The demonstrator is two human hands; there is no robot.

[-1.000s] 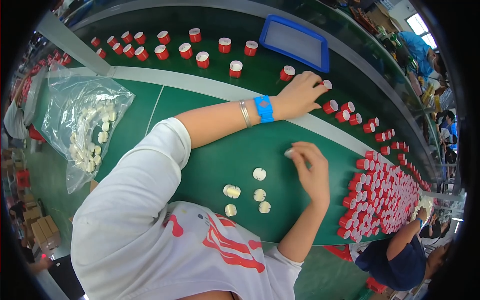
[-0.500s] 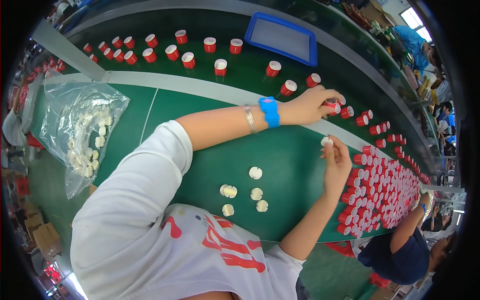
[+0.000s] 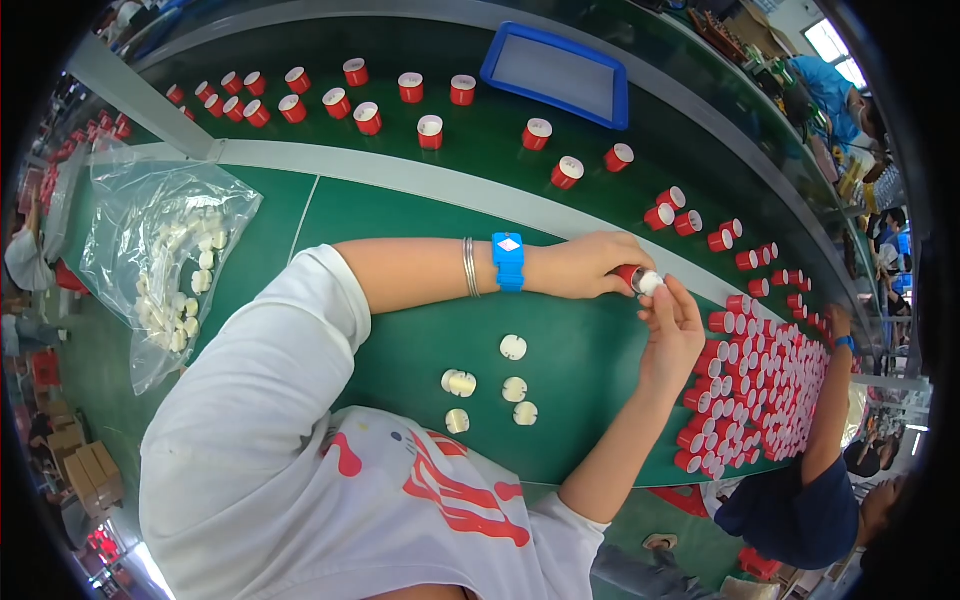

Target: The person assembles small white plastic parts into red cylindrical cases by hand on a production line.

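Note:
My left hand (image 3: 598, 264), with a blue band on its wrist, is closed round a small red cup (image 3: 628, 275) with a pale inside, tipped sideways. In the fingertips of my right hand (image 3: 674, 322) is a white round notched disc (image 3: 650, 283). The disc is at the mouth of the cup; fingers partly hide where they meet, so I cannot tell how deep it sits. Several similar white discs (image 3: 514, 347) lie on the green tabletop (image 3: 420, 330) in front of my body.
A clear plastic bag (image 3: 130, 220) of white discs lies at the left. Red cups (image 3: 430, 131) stand spaced along the dark green belt (image 3: 330, 160). A blue-rimmed tray (image 3: 556, 75) rests there too. Many red cups (image 3: 720, 360) crowd the right, where a co-worker's arm (image 3: 828, 400) reaches across.
My left hand has come back from the belt with a red cup, meeting the disc in my right hand. The cups on the belt have shifted slightly left; the co-worker's arm has reached toward the belt.

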